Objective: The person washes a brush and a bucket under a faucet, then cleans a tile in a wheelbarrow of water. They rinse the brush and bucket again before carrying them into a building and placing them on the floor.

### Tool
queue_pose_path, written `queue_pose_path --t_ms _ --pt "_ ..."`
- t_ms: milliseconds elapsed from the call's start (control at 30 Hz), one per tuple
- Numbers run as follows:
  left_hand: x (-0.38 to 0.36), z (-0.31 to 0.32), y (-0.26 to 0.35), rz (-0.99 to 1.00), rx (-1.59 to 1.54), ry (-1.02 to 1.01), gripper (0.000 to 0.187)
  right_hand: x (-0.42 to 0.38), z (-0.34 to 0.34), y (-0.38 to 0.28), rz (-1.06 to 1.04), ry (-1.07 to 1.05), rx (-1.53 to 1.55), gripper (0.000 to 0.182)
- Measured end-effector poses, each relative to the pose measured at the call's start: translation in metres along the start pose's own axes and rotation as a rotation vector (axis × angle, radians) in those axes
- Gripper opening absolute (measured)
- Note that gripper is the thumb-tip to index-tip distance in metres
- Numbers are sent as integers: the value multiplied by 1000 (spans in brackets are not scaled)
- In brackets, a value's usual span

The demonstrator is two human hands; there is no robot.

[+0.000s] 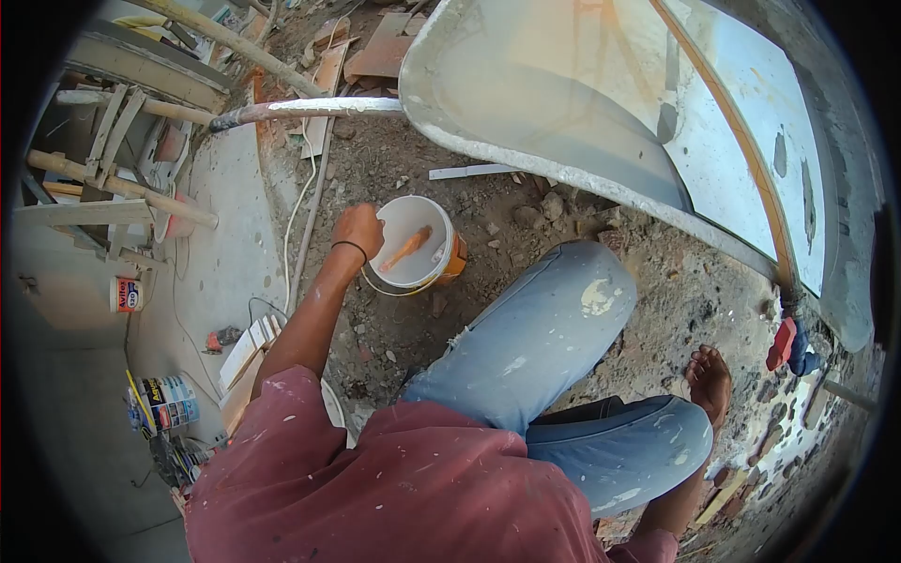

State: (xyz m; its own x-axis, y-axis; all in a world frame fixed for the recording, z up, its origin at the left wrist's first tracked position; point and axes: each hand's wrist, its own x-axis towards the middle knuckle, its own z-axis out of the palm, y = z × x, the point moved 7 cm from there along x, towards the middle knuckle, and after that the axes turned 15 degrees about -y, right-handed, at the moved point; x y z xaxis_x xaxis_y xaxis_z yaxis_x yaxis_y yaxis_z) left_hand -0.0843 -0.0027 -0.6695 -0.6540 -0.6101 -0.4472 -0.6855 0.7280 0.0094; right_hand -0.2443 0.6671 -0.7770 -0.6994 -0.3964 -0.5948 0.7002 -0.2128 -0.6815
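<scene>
My left hand (358, 233), with a dark band at the wrist, is closed at the left edge of a white plastic bucket (449, 246) with an orange label. The bucket stands upright on rough soil, its wire handle lowered at the near side. Inside lies a long orange object (405, 251), beside a small pale piece. My right forearm (668, 507) runs down at the lower right and passes behind my jeans knee. Beyond that knee shows my right hand (710, 383), small and shaded, low over the ground; whether it holds anything I cannot tell.
A large, dirty white tub (563, 84) spans the upper right, with a wooden strip (732, 122) across it. Bamboo poles (225, 42) and boards are at upper left. Paint buckets (169, 402) stand on the left floor. A white cable (298, 216) crosses the soil among rubble.
</scene>
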Motion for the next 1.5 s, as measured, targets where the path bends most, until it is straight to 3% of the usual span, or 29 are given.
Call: queue_pose_path --t_ms 33,167,300,400,467,500,567,667,800,867,933,1000,1067,1100,1133,1167,1233,1267,1333,1367,1400,1467,1500 --pt "-7 0 1 -7 -7 -4 18 3 -11 4 -15 1 55 17" --pt "-56 14 40 275 -338 -136 21 34 -46 11 -15 40 230 18" --pt "-96 36 75 447 -516 -141 22 81 -41 -4 -17 -19 422 18" --pt "-95 41 58 305 -483 -119 21 113 -38 -17 -52 -32 480 23" --pt "-78 43 27 210 -212 231 20 131 -43 -21 -64 -62 492 25" --pt "-64 55 11 176 -209 247 20 134 -39 -23 -74 -70 500 26" --pt "-22 88 -9 -68 159 -58 23 143 -44 -19 -47 -49 554 26" --pt "-13 87 1 -59 227 -178 26 137 -52 -11 -53 -47 539 23" --pt "-8 92 1 16 -201 -330 31 86 -52 -9 -77 -25 472 21" --pt "-13 90 -33 0 -425 186 38 71 -70 0 -29 33 554 19" --pt "-41 84 -60 -258 -406 502 46 51 -71 -3 -49 96 593 19" --pt "-40 144 -104 -440 -562 680 58 47 -91 -9 -79 133 608 20" --pt "-47 176 -90 -652 -1313 113 60 55 -95 -14 -100 166 622 33" --pt "-62 170 -60 -563 -1590 16 51 62 -89 -21 -171 33 660 38" --pt "-55 189 -67 -520 -1674 -52 44 68 -83 -29 -253 -79 588 41" --pt "-59 185 -64 -532 -1618 18 40 67 -64 -41 -333 -158 699 41" --pt "-53 184 -84 -481 -1348 111 39 54 -12 -75 -294 -148 495 34" --pt "-37 199 -99 -333 -1546 251 39 43 24 -94 -304 -97 405 32" --pt "-45 192 -115 -602 -1320 54 36 46 31 -107 -431 -134 -97 22" --pt "-47 193 -116 -633 -1327 18 34 44 32 -114 -518 -105 -363 17" --pt "-50 193 -118 -677 -1334 -6 33 45 30 -118 -570 -65 -454 12" --pt "-45 195 -115 -647 -1419 -8 31 55 2 -106 -655 38 -90 8" --pt "-47 202 -117 -641 -1512 -6 28 42 -10 -117 -743 16 -407 11"
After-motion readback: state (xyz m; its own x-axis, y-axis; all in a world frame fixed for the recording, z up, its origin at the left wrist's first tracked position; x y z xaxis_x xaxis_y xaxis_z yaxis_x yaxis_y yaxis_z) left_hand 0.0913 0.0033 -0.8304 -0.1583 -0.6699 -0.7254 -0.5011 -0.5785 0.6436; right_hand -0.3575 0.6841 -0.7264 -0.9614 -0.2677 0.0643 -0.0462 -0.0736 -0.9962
